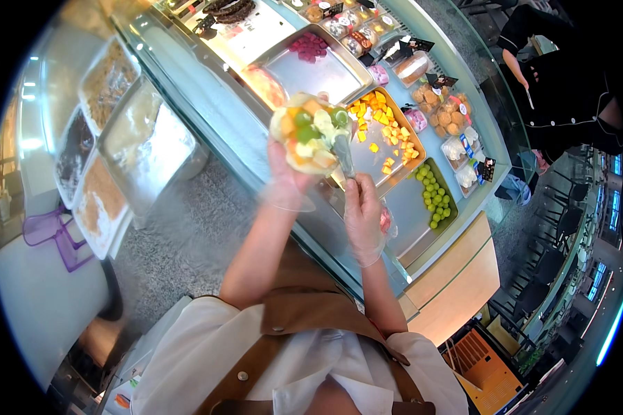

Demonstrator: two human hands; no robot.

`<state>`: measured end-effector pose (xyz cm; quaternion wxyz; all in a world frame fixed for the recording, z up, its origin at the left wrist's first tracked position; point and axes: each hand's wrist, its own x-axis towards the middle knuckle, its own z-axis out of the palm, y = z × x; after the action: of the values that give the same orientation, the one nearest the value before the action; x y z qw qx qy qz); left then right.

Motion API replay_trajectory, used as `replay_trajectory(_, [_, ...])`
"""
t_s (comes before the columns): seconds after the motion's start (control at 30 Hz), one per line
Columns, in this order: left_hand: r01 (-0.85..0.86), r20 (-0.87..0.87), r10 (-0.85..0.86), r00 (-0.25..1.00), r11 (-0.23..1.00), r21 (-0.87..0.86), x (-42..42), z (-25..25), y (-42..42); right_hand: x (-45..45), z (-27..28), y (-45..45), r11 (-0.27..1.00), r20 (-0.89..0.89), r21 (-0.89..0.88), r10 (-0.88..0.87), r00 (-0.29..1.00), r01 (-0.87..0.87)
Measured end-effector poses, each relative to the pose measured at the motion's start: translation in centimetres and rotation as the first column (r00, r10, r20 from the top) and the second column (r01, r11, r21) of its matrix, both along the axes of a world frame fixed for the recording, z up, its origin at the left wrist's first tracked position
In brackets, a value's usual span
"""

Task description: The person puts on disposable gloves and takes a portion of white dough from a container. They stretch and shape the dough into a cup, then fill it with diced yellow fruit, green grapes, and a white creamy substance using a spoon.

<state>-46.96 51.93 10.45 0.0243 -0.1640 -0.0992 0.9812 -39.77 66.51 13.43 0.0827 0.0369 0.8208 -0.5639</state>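
Note:
A round pastry base (311,134) topped with cream, green grapes and orange fruit pieces rests in my gloved left hand (290,166). My gloved right hand (362,210) grips a metal spatula (344,155), its blade against the cream at the pastry's right side. Just beyond, a tray (361,83) holds dark pink fruit cubes (309,47). Orange and yellow fruit cubes (394,132) lie in a second tray (418,145), right of the pastry. Green grapes (434,199) fill part of a third tray (449,220).
Glass edges of the display case (228,155) run before me. Packaged pastries (449,116) line its far side. Trays of cream (150,135) and crumbs (101,194) stand at left, near a purple plastic holder (57,233). A person in black (566,78) stands beyond the case.

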Motion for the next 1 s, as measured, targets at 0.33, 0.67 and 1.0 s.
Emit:
replay_trajectory(0.33, [-0.021,0.092,0.019,0.996,1.0,0.021,-1.2,1.5,-2.4,-1.7,-13.0,9.1,0.953,0.096,0.283,0.088,0.991,-0.112])
replay_trajectory(0.67, [0.041,0.097,-0.04,0.994,0.999,-0.004,-1.3,0.8,-1.7,-4.9,-26.5,11.2,0.449,0.494,0.624,0.408,0.768,-0.64])
replay_trajectory(1.0, [0.004,-0.021,-0.003,1.0,0.999,0.044,-0.4,-0.6,-0.9,-3.5,1.3,-2.4,0.595,0.447,-0.736,0.069,0.892,0.323])
